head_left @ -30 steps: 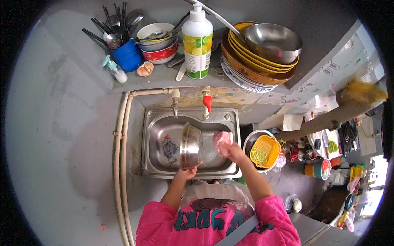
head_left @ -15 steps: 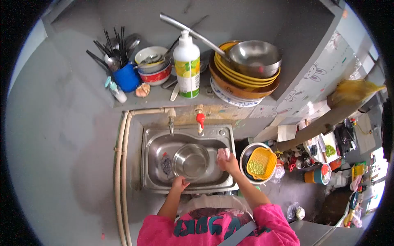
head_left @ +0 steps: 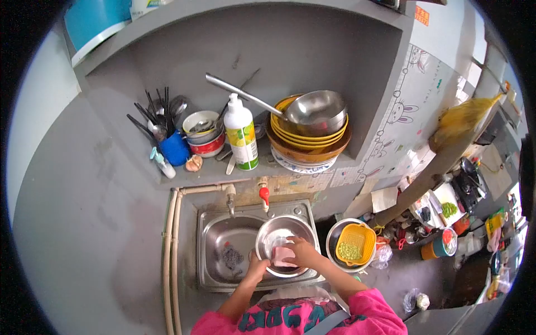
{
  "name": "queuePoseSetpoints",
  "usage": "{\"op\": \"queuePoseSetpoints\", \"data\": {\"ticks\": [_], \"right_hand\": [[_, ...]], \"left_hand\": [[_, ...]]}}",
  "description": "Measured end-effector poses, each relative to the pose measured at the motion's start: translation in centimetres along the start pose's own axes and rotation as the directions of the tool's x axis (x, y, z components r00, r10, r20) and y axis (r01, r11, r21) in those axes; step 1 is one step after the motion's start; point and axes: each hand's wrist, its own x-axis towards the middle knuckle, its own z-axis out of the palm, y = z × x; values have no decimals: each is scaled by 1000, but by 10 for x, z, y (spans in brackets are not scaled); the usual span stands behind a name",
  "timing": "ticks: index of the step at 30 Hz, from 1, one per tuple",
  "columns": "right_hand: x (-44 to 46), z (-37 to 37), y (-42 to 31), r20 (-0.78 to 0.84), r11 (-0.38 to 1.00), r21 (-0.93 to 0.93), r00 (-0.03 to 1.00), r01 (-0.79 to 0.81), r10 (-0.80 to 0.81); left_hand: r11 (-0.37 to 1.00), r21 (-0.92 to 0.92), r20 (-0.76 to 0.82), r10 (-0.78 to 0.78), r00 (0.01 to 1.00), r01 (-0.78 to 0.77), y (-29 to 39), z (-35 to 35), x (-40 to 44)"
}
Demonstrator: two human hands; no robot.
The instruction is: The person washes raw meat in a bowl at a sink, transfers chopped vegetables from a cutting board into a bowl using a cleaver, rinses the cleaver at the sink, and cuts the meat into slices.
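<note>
A round stainless-steel bowl (head_left: pixel 267 230) sits at the right part of the metal sink (head_left: pixel 207 268). At its lower left rim, my left hand (head_left: pixel 258 268) is closed on the edge. Inside the bowl, my right hand (head_left: pixel 303 254) rests its fingers over a piece of pale pink raw meat (head_left: pixel 283 257) and grips it. The fingers partly cover the meat. A dark mesh-like clump (head_left: pixel 231 255) lies in the sink's left part, with a small red bit beside it.
Two taps (head_left: pixel 264 196) stand behind the sink, one with a red handle. A shelf above holds a pump bottle (head_left: pixel 241 137), stacked yellow bowls (head_left: pixel 307 139) and a blue utensil cup (head_left: pixel 174 149). Right of the sink, a yellow basket (head_left: pixel 365 243) holds green pieces.
The steel bowl has shifted right in the sink. The meat, held over the sink's right side before, is down in the bowl with my right hand. My left hand has come onto the rim.
</note>
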Motion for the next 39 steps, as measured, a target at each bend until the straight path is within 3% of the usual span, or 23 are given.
{"op": "queuePoseSetpoints", "data": {"ticks": [1,2,3,5,8,11,14,17,21,22,27,29,33,36,39], "right_hand": [[1,-12,-5,-39,1000,-10,999,17,-17],[2,-23,-11,-137,997,55,990,48,-40],[4,-42,-19,-167,995,74,984,72,-59],[7,-60,-20,-45,973,214,995,-82,94],[6,-85,-26,36,958,234,986,-167,163],[0,-64,0,-217,976,-127,955,179,-203],[-3,-104,-30,-329,961,-117,904,249,-274],[0,-135,-26,-303,983,-62,935,175,-186],[17,-200,-36,-568,984,-175,814,32,-127],[24,-219,-39,-654,961,-277,732,6,-193],[67,-294,-63,-699,869,-494,591,9,-403],[82,-301,-59,-648,841,-542,634,6,-422],[103,-306,-41,-541,819,-569,719,68,-436],[104,-314,-41,-470,859,-510,819,52,-329],[103,-307,-42,-516,821,-569,760,40,-395]], "left_hand": [[995,57,17,79,997,-80,3,0,1],[998,50,102,44,994,-49,6,-2,0],[989,98,157,95,983,-112,15,0,-4],[997,-44,89,-64,994,68,41,11,-23],[959,-166,229,-187,955,228,23,4,-4],[963,-164,260,-168,951,215,41,10,-10],[958,-160,274,-190,943,240,51,13,-6],[955,-166,313,-187,931,247,53,11,-5],[915,-296,368,-157,916,275,72,12,-13],[906,-317,397,-142,907,280,70,9,-12],[902,-341,423,-105,900,266,76,10,-17],[891,-388,392,-70,917,234,83,20,-27],[920,-301,371,-131,919,253,82,17,-27],[929,-288,402,-106,910,235,85,15,-31],[928,-299,392,-93,915,222,84,13,-31]]}}
